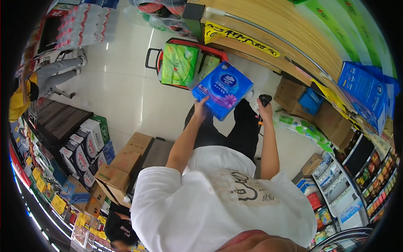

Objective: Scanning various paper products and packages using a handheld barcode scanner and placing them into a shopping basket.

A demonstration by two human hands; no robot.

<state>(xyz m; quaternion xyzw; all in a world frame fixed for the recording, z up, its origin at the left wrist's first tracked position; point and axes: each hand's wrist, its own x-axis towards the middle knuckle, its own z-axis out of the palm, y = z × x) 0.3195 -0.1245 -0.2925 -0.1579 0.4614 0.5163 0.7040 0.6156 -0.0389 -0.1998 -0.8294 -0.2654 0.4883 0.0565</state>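
Observation:
My left hand [201,108] is closed on the near left edge of a blue pack of tissues [224,84] with a pink flower printed on it. The pack is tilted in front of my legs and overlaps the near right part of a red and black shopping basket [171,41]. A green pack of tissues [178,65] fills the basket's left side, and another green pack [209,65] is partly hidden behind the blue one. In my right hand [265,112] is a black handheld tool [264,99] with a rounded head and an orange part lower down; its exact kind is unclear.
A wooden display counter [252,19] with a metal rail runs along the far right. Opened cardboard boxes [289,94] and green-white packs [302,128] lie right of me. Brown cartons [126,161] stand at left. A person [54,75] is by a cart at far left.

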